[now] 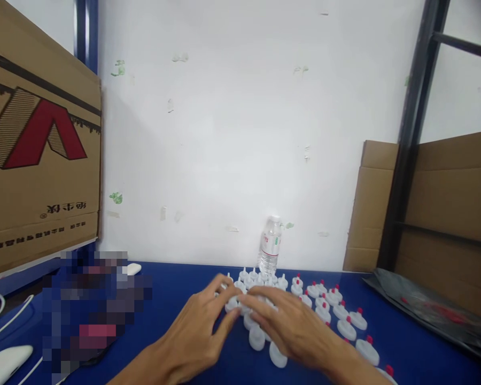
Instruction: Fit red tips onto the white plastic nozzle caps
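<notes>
Two hands work over a spread of small white plastic caps on the blue worktop (184, 289). The left hand (196, 331) lies palm down with its fingers curled toward the middle of the cluster, fingertips touching a white cap (231, 305); the right hand (292, 326) lies flat and spread across the caps just beside it, fingers resting on top of several; whether either actually pinches a piece I cannot tell, since the fingers hide the contact. To the right of the hands, about a dozen caps with red tips (347, 327) stand upright in loose rows, running from near the water bottle (270, 246) toward the near right edge. Near the hands and behind them, roughly ten plain white caps (257, 338) show no red tip. Judging by this split, the red-tipped ones look finished and the plain ones remain, so the work seems about halfway through. One clear water bottle stands against the wall. One printed cardboard box (40, 139) sits at left, flattened cardboard (444, 198) leans at right, and a dark plastic bag (425, 305) lies beside it.
</notes>
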A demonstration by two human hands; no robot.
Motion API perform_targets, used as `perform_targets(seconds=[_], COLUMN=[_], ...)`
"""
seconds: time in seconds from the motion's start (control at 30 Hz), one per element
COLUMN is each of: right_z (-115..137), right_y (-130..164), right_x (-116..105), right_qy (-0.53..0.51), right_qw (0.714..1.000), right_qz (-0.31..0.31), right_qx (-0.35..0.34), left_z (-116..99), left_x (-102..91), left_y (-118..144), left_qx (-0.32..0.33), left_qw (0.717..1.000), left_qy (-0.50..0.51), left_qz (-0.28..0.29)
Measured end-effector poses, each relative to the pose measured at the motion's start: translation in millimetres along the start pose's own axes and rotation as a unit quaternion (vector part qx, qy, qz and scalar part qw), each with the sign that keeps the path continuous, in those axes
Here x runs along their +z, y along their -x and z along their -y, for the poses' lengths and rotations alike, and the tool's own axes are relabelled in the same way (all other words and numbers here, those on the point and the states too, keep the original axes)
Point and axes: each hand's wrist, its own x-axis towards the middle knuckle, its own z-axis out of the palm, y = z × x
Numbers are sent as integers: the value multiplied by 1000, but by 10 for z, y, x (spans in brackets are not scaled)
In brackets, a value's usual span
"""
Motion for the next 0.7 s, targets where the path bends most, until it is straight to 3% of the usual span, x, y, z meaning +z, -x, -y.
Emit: perform_targets(seconds=[0.13, 0.27, 0.43, 0.7], right_z=[-317, -611, -808, -938], right_y=[28, 123, 206, 297], right_x=[-72, -63, -26, 30], right_qy=[-19, -15, -8, 2], right_qw=[991, 976, 960, 932], right_qz=[2, 6, 55, 115], right_qx=[130, 216, 274, 342], left_z=[158, 308, 333, 376], left_x=[-104, -93, 7, 88], left_y=[-12, 7, 48, 54], left_qx=[-53, -59, -64, -97], left_qw=[994, 988, 977, 975], left_qy=[-87, -145, -187, -169], left_qz=[-35, 10, 75, 106])
